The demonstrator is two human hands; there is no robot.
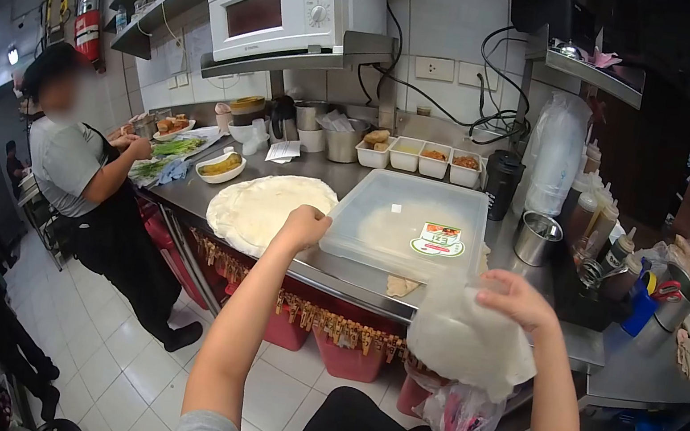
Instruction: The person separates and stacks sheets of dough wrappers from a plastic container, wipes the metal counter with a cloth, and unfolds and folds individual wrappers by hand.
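Note:
My left hand (304, 229) is closed at the left edge of a translucent rectangular plastic container (408, 216), which bears a green and white label. My right hand (519, 301) pinches a thin, pale, limp sheet (465, 338) that hangs in front of the counter's edge, to the right of the container. A wide round of pale dough (260, 209) lies on the steel counter, left of the container. A brownish flat piece (401, 288) shows at the container's front edge.
Food tubs (433, 162) stand behind the container. A steel cup (537, 239) and squeeze bottles (603, 225) are at the right. A microwave (301, 8) sits on a shelf above. A person (78, 164) works at the counter's left end.

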